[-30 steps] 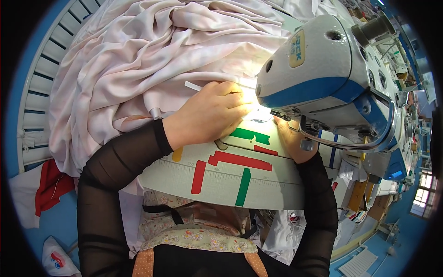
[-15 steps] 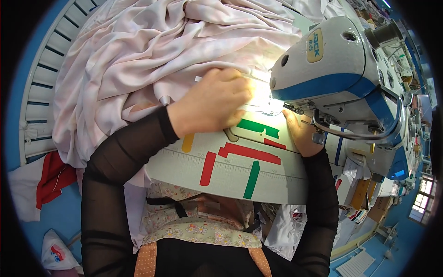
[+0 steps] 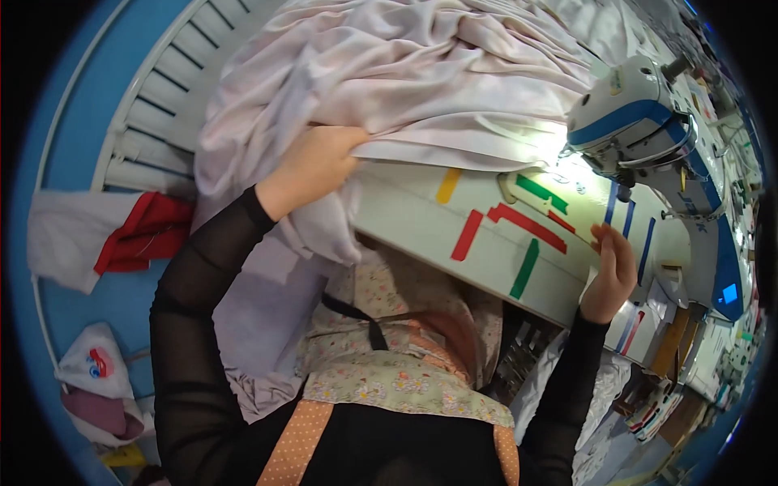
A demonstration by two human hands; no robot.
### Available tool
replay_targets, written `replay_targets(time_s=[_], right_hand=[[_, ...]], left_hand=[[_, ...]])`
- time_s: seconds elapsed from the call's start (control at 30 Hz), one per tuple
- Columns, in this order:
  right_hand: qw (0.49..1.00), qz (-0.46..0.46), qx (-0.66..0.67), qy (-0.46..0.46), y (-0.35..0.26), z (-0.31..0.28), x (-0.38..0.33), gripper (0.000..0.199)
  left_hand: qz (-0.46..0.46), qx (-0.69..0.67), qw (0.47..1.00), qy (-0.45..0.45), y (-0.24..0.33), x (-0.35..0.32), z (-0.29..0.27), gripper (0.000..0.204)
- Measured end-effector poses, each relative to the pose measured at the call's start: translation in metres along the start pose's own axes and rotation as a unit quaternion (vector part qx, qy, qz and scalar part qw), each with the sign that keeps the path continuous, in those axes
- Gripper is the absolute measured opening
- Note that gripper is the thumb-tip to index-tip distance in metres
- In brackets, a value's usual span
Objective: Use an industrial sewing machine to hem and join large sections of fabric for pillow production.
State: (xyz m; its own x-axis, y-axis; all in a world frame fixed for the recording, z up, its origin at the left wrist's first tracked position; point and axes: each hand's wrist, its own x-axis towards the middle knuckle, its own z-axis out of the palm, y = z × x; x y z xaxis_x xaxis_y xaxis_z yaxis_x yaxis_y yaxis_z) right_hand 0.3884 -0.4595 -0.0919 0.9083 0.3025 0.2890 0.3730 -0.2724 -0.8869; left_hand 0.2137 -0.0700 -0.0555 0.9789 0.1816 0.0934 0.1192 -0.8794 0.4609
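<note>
A large heap of pale pink fabric covers the far side of the sewing table, its folded edge running toward the sewing machine. My left hand is closed on that edge at the fabric's near left, fingers pinched over the cloth. To the right, my right hand hovers by the table's right part, below the machine head. Its fingers are loosely bent and apart, with no cloth visible in them. The machine's lamp makes a bright glare around the needle area, so the stitching spot is washed out.
Red, green and yellow tape strips mark the table. A white slatted rack stands at the left, with red and white cloth near it. A patterned apron covers my lap. Papers and boxes crowd the right.
My left hand has moved left, away from the needle area, holding the fabric edge. My right hand has drawn back from the needle toward me. The view has shifted, putting the machine farther right.
</note>
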Motion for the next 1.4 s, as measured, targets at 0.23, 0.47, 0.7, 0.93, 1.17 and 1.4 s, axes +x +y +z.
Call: replay_targets(time_s=[0.23, 0.47, 0.7, 0.93, 1.17, 1.4], right_hand=[[0.92, 0.07, 0.328, -0.203, -0.074, 0.091, -0.1, 0.049], [0.914, 0.117, 0.281, -0.269, -0.084, 0.143, -0.142, 0.054], [0.922, 0.2, 0.259, -0.207, -0.097, 0.115, -0.166, 0.015], [0.904, 0.114, 0.18, -0.372, -0.055, -0.04, -0.202, 0.067], [0.956, 0.232, -0.125, -0.129, 0.05, -0.022, -0.213, 0.032], [0.956, 0.191, 0.201, -0.098, 0.047, 0.009, -0.15, 0.03]], left_hand=[[0.078, -0.209, 0.974, -0.023, 0.09, 0.001, -0.02, 0.022], [0.099, -0.287, 0.953, 0.005, 0.14, 0.012, 0.004, 0.024], [0.181, -0.313, 0.929, -0.081, 0.134, 0.042, -0.005, 0.036], [0.233, 0.226, 0.946, 0.011, 0.03, 0.017, 0.03, 0.054], [-0.009, 0.239, 0.968, -0.076, 0.048, -0.067, -0.008, 0.042], [0.225, -0.126, 0.966, 0.005, 0.098, 0.03, 0.036, 0.032]])
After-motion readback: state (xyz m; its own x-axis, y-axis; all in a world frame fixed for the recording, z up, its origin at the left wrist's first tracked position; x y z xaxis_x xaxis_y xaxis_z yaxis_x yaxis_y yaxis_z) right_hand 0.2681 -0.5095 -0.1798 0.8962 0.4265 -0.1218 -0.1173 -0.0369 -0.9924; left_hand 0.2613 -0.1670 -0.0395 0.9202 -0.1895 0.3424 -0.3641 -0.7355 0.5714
